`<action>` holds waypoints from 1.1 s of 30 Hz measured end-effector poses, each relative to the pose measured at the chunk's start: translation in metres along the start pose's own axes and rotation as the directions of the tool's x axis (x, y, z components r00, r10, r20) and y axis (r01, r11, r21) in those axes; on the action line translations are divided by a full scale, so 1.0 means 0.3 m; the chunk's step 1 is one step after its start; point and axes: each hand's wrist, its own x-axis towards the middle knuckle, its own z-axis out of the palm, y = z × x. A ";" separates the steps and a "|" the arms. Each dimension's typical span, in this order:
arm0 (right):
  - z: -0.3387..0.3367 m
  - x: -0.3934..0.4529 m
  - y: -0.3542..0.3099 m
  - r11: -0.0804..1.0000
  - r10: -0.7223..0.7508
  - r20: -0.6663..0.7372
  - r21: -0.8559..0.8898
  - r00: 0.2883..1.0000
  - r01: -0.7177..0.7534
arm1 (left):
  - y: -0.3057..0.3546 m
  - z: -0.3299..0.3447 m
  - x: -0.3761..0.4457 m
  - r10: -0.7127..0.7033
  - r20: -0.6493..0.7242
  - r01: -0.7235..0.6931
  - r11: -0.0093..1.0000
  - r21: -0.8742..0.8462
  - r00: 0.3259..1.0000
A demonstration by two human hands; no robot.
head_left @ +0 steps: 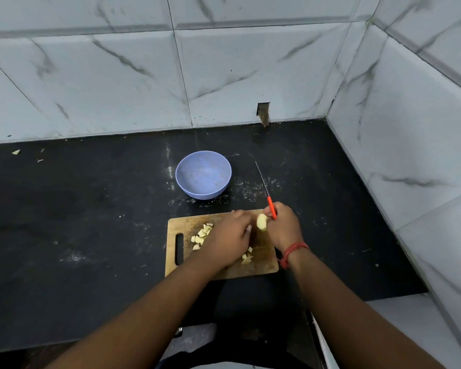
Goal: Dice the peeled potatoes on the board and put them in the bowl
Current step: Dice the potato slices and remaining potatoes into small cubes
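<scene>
With the right hand (282,226) clamped on the knife (271,207) and potato piece (261,222) together, and the left hand (228,238) loosely curled over the dice (201,234), a slip could nick the nearby fingertips.

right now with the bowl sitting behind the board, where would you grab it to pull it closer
Take the blue bowl by its near rim, coming from the cutting board side. It stands upright and looks empty, so a thumb can likely hook inside the thin rim. The curved wall offers no handle.

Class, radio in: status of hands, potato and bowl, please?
Right hand grips knife and potato piece. Left hand over dice on board. Bowl empty. Nothing blocking.
</scene>
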 end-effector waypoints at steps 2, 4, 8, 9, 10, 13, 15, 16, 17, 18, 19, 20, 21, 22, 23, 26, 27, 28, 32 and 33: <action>-0.004 -0.021 0.023 0.997 -0.035 0.059 -0.073 0.998 0.039 | -0.015 0.020 -0.029 0.163 0.037 -0.167 0.962 0.217 0.986; 0.003 -0.039 0.037 0.993 -0.059 0.079 -0.101 0.995 0.067 | -0.028 0.052 -0.054 0.226 0.099 -0.246 0.895 0.373 0.969; -0.011 -0.064 0.035 1.000 -0.012 0.072 -0.007 0.997 0.013 | -0.049 0.093 -0.092 0.257 0.181 -0.315 0.787 0.530 0.949; -0.019 -0.070 0.036 1.000 0.003 0.067 0.012 0.998 -0.003 | -0.052 0.094 -0.095 0.258 0.185 -0.318 0.774 0.548 0.948; -0.027 -0.077 0.039 1.000 0.012 0.054 0.023 0.998 -0.014 | -0.053 0.093 -0.097 0.257 0.187 -0.318 0.764 0.562 0.948; -0.049 -0.106 0.057 0.999 0.029 0.044 0.031 0.999 -0.030 | -0.052 0.089 -0.099 0.254 0.189 -0.316 0.743 0.590 0.949; -0.062 -0.145 0.071 1.000 0.025 0.096 -0.016 0.995 -0.023 | -0.052 0.083 -0.102 0.242 0.187 -0.306 0.739 0.600 0.952; -0.066 -0.169 0.079 0.999 0.023 0.133 -0.052 0.991 -0.016 | -0.054 0.081 -0.105 0.233 0.188 -0.299 0.737 0.606 0.954; -0.071 -0.196 0.081 0.995 0.016 0.169 -0.099 0.986 0.000 | -0.056 0.079 -0.107 0.225 0.191 -0.295 0.733 0.613 0.955; -0.075 -0.223 0.082 0.988 0.011 0.202 -0.156 0.979 0.021 | -0.057 0.078 -0.109 0.219 0.193 -0.292 0.731 0.617 0.956; -0.077 -0.248 0.080 0.974 0.007 0.234 -0.220 0.972 0.046 | -0.060 0.077 -0.110 0.214 0.196 -0.290 0.729 0.621 0.957; -0.073 -0.267 0.078 0.959 -0.003 0.249 -0.275 0.968 0.074 | -0.061 0.077 -0.110 0.207 0.200 -0.288 0.727 0.624 0.958; -0.070 -0.283 0.074 0.940 -0.012 0.257 -0.328 0.966 0.099 | -0.060 0.078 -0.110 0.201 0.202 -0.285 0.724 0.628 0.958; -0.065 -0.294 0.069 0.925 -0.020 0.255 -0.363 0.967 0.115 | -0.060 0.078 -0.111 0.195 0.204 -0.281 0.721 0.634 0.959; -0.059 -0.302 0.063 0.913 -0.023 0.253 -0.389 0.967 0.124 | -0.057 0.078 -0.111 0.190 0.206 -0.279 0.718 0.638 0.960; -0.043 -0.314 0.052 0.893 -0.026 0.243 -0.429 0.970 0.132 | -0.046 0.072 -0.110 0.174 0.220 -0.277 0.715 0.642 0.960; -0.039 -0.317 0.047 0.887 -0.018 0.236 -0.444 0.972 0.124 | -0.041 0.067 -0.108 0.166 0.229 -0.277 0.717 0.640 0.959; -0.033 -0.318 0.047 0.882 0.001 0.236 -0.458 0.972 0.110 | -0.035 0.063 -0.106 0.160 0.237 -0.278 0.717 0.639 0.958; 0.003 -0.312 0.051 0.855 0.119 0.258 -0.517 0.959 0.033 | -0.026 0.056 -0.106 0.165 0.248 -0.289 0.718 0.633 0.954; 0.008 -0.318 0.042 0.846 0.145 0.262 -0.532 0.954 0.017 | -0.025 0.053 -0.107 0.163 0.249 -0.288 0.720 0.631 0.955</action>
